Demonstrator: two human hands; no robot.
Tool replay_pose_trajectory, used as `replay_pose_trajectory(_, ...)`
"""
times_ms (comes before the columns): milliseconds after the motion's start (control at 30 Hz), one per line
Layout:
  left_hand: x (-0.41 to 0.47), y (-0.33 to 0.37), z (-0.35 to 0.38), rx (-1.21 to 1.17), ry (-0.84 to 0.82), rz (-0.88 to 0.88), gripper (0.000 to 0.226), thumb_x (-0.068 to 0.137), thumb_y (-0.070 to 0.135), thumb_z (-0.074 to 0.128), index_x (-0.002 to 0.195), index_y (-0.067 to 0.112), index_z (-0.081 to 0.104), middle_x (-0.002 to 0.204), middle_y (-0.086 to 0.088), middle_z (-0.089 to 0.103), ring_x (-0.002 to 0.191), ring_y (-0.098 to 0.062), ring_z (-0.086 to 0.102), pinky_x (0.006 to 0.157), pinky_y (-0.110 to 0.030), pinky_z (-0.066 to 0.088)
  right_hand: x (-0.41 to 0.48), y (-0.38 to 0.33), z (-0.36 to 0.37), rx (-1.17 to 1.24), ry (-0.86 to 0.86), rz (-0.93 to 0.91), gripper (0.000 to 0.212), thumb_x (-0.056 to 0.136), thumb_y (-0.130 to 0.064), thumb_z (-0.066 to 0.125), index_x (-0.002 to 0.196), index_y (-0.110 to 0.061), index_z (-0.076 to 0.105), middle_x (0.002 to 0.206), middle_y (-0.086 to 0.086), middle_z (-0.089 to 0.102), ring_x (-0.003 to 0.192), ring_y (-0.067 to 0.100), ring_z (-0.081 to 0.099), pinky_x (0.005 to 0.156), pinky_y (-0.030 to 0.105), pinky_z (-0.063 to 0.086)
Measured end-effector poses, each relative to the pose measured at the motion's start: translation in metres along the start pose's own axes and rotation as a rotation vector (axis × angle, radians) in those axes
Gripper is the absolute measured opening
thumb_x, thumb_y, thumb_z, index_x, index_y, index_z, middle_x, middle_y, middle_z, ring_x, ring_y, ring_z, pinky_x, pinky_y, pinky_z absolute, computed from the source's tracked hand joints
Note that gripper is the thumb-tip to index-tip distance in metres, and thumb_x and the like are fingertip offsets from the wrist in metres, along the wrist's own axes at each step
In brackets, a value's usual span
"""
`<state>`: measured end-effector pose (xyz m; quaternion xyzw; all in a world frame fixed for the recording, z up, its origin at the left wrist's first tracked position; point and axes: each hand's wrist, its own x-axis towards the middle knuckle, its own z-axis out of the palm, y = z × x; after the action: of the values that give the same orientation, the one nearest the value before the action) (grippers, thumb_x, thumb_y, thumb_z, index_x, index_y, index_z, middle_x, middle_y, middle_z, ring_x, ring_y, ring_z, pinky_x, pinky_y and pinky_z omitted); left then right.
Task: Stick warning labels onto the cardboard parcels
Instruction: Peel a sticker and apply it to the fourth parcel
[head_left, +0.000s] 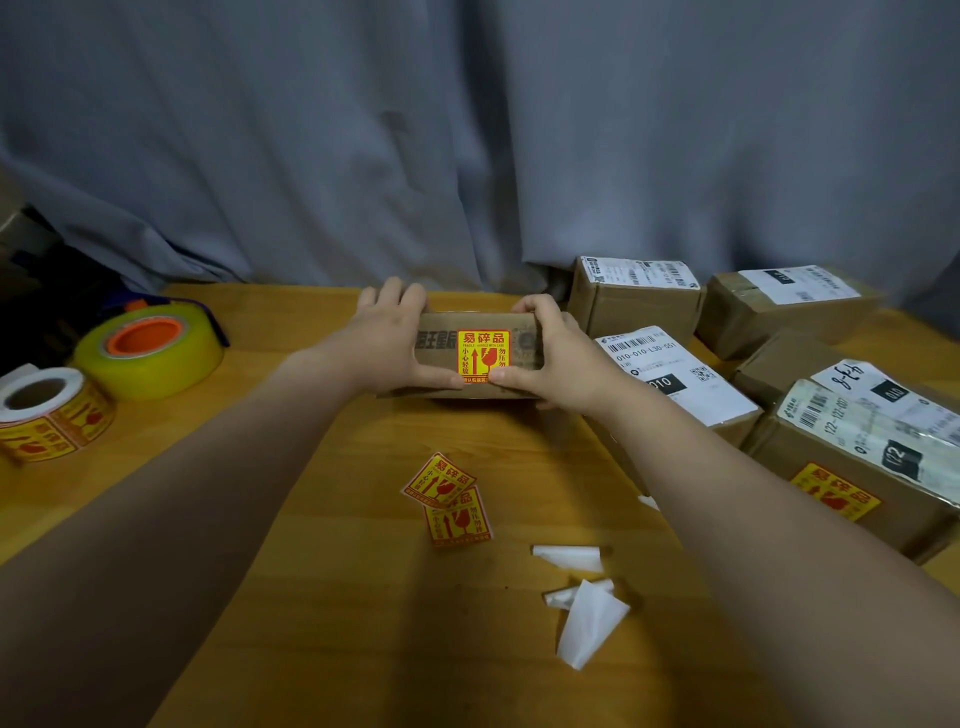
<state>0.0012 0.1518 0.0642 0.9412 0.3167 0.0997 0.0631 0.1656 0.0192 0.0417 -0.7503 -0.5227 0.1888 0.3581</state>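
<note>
A small cardboard parcel (524, 340) stands on the wooden table (363, 597) at the middle, gripped from both sides. My left hand (387, 340) holds its left end and my right hand (558, 358) its right end, both thumbs at the lower edge. A yellow-and-red warning label (483, 357) is stuck on the face turned towards me. Two loose warning labels (449, 499) lie overlapping on the table nearer to me. A roll of the same labels (49, 413) sits at the far left.
A yellow tape roll with an orange core (150, 348) is left of the parcel. Several cardboard parcels with white shipping labels (675, 374) crowd the right side; the nearest one (852, 467) bears a warning label. White backing scraps (584, 608) lie near the front. A grey curtain hangs behind.
</note>
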Motion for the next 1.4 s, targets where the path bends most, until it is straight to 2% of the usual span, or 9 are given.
replay_pose_trajectory(133,-0.004,0.000,0.003,-0.031,0.017,-0.008,0.083,0.062,0.068,0.068,0.121,0.016,0.041,0.119,-0.004,0.039,0.115,-0.023,0.035,0.095,-0.036,0.037,-0.002,-0.001,0.003,0.137,0.066,0.031,0.047,0.079,-0.047,0.068,0.116,-0.035,0.040,0.123,-0.002,0.040,0.103,0.020,0.054,0.058,0.038,0.060)
replay_pose_trajectory(267,-0.010,0.007,0.020,-0.043,0.242,-0.056,0.066,0.073,0.069,0.055,0.110,0.015,0.047,0.115,-0.005,0.044,0.110,-0.025,0.038,0.089,-0.036,0.038,0.000,-0.005,0.022,-0.006,0.249,0.004,0.045,0.083,-0.049,0.063,0.114,-0.027,0.039,0.119,0.001,0.041,0.101,0.018,0.053,0.081,0.036,0.052)
replay_pose_trajectory(433,-0.011,-0.001,0.022,-0.123,0.231,-0.016,0.041,0.091,0.049,0.045,0.109,0.014,0.051,0.115,-0.004,0.045,0.113,-0.024,0.037,0.091,-0.035,0.035,-0.002,0.001,0.024,0.099,0.248,-0.012,0.022,0.095,-0.035,0.049,0.114,-0.024,0.045,0.128,0.005,0.040,0.107,0.015,0.049,0.084,0.026,0.049)
replay_pose_trajectory(567,-0.014,-0.011,0.022,-0.179,0.211,0.026,0.041,0.092,0.042,0.048,0.123,0.015,0.052,0.122,-0.004,0.046,0.119,-0.025,0.035,0.098,-0.037,0.033,-0.001,0.002,0.027,0.111,0.226,-0.011,0.024,0.098,-0.030,0.044,0.121,-0.022,0.044,0.134,0.005,0.037,0.110,0.011,0.043,0.087,0.023,0.043)
replay_pose_trajectory(667,-0.007,-0.017,0.022,-0.013,0.106,0.069,0.058,0.088,0.046,0.053,0.142,0.030,0.035,0.135,-0.001,0.040,0.126,-0.026,0.031,0.102,-0.043,0.036,0.013,-0.002,0.029,0.083,0.270,0.020,0.028,0.098,-0.028,0.046,0.125,-0.022,0.044,0.134,0.006,0.042,0.109,0.013,0.044,0.085,0.022,0.037)
replay_pose_trajectory(967,0.079,-0.020,0.044,0.153,0.045,-0.029,0.043,0.099,0.025,0.039,0.142,0.027,0.036,0.139,-0.007,0.041,0.127,-0.028,0.036,0.107,-0.045,0.032,0.069,-0.011,0.011,-0.328,0.109,0.170,0.045,0.094,-0.019,0.049,0.138,-0.025,0.041,0.136,0.010,0.045,0.118,0.029,0.050,0.096,0.039,0.047)
replay_pose_trajectory(1167,0.094,-0.003,0.041,0.294,-0.088,-0.118,0.067,0.092,0.063,0.022,0.149,0.028,0.013,0.157,-0.005,0.016,0.145,-0.032,0.007,0.114,-0.055,0.000,0.040,-0.021,-0.034,-0.664,0.074,0.118,0.046,0.092,-0.042,0.051,0.133,-0.023,0.044,0.133,0.007,0.050,0.124,0.029,0.044,0.113,0.048,0.025)
replay_pose_trajectory(1267,0.088,0.032,0.034,0.041,0.064,0.003,0.075,0.089,0.061,0.035,0.149,0.021,0.014,0.158,-0.010,0.008,0.145,-0.030,0.004,0.118,-0.045,0.006,0.013,-0.014,-0.060,-0.747,0.015,0.242,0.066,0.083,-0.059,0.054,0.137,-0.026,0.035,0.141,0.007,0.040,0.133,0.030,0.035,0.115,0.051,0.017)
replay_pose_trajectory(1400,0.113,0.101,0.022,-0.319,0.027,0.202,0.081,0.085,0.050,0.058,0.149,0.024,0.015,0.157,-0.006,0.006,0.144,-0.026,0.007,0.116,-0.040,0.015,-0.015,0.004,-0.085,-0.677,-0.123,0.495,0.079,0.073,-0.063,0.061,0.135,-0.028,0.028,0.134,0.008,0.030,0.121,0.033,0.044,0.100,0.047,0.040)
